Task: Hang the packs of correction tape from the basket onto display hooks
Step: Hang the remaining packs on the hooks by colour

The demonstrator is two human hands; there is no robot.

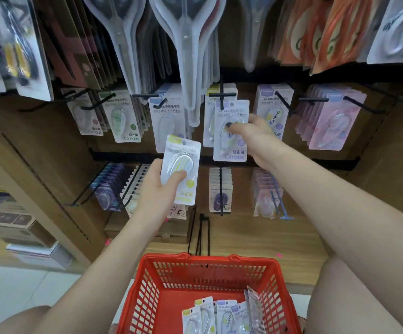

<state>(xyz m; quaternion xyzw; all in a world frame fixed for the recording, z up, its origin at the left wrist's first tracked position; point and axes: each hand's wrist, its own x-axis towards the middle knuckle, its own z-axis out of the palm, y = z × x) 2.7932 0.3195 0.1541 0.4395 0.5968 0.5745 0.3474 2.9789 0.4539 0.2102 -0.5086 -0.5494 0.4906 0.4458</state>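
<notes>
My left hand [158,189] grips a correction tape pack with yellow-green print [180,168], held upright in front of the display. My right hand [251,132] pinches a second pack with purple print [230,143] at its blister, its top hole up at a black display hook [222,95]. I cannot tell whether the hook passes through the hole. A red basket [171,263] sits below between my forearms, with several more packs [217,317] lying at its near end.
Rows of hooks carry other correction tape packs [123,121] on the wooden board. Packaged scissors [186,44] hang above them. Lower hooks hold more packs [219,189]. Boxes [14,225] stand on the floor at left.
</notes>
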